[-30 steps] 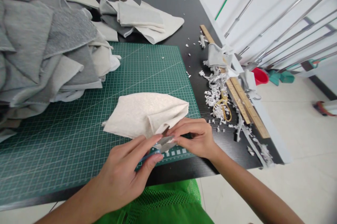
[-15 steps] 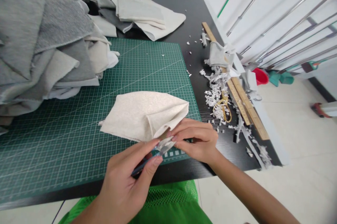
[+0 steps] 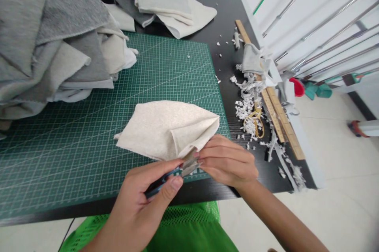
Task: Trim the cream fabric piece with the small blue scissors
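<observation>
- Two hands meet at the lower edge of a folded piece of cream knit fabric (image 3: 162, 129), which lies on a green cutting mat (image 3: 174, 66) with its long axis running sideways across the mat.
- Left hand (image 3: 137, 208): fingers and thumb close around blue-handled snips (image 3: 188, 165), whose blades point up and right into the fabric's lower corner.
- Right hand (image 3: 227, 161): fingers lie together, pinching that corner just beside the blades, and this hand is nearer the fabric's folded end.
- Grey fabric pieces (image 3: 50, 27) lie heaped beyond the mat's far left.
</observation>
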`<state>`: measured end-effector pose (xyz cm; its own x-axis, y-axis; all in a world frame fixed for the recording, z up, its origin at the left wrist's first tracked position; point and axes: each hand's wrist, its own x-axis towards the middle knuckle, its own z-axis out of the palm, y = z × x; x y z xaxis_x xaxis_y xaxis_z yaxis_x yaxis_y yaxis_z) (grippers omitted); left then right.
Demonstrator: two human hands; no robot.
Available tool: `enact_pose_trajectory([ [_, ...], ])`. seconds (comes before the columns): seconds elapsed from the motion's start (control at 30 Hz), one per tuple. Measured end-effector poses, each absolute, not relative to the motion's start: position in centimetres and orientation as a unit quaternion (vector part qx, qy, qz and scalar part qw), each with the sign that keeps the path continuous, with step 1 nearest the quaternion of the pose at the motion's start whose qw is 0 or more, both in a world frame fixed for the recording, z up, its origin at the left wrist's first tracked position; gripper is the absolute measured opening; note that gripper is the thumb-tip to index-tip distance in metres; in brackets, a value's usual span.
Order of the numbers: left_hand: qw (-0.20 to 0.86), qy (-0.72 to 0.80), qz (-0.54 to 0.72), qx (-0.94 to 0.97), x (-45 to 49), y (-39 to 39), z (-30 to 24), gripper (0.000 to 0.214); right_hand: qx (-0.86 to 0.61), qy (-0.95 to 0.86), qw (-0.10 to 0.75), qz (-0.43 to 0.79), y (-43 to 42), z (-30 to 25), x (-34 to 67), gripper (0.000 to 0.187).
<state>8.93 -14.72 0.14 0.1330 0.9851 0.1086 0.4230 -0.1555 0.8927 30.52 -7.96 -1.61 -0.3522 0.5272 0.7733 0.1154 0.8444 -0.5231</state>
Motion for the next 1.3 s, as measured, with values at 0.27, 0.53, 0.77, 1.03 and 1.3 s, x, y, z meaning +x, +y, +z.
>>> enact_pose_trajectory([
  [0.27,0.385,0.505,0.395,0.664,9.3,-14.3,0.6,0.023,-0.198,-0.808,0.521,0.192,-7.9,-1.0,30.5,0.024],
  [0.53,0.347,0.476,0.427,0.686,9.7,-14.5,0.4,0.023,-0.21,-0.79,0.538,0.206,-8.0,-1.1,30.5,0.015],
  [0.77,0.22,0.461,0.45,0.733,10.4,-15.3,-0.4,0.03,-0.229,-0.733,0.551,0.327,-7.9,-1.1,30.1,0.005],
  [1.03,0.142,0.466,0.433,0.758,10.7,-15.3,-0.4,0.027,-0.245,-0.689,0.538,0.42,-7.9,-1.1,30.0,0.007],
  [1.3,0.069,0.442,0.419,0.79,10.5,-15.0,-0.5,0.024,-0.238,-0.659,0.517,0.491,-7.7,-1.2,30.0,0.009],
])
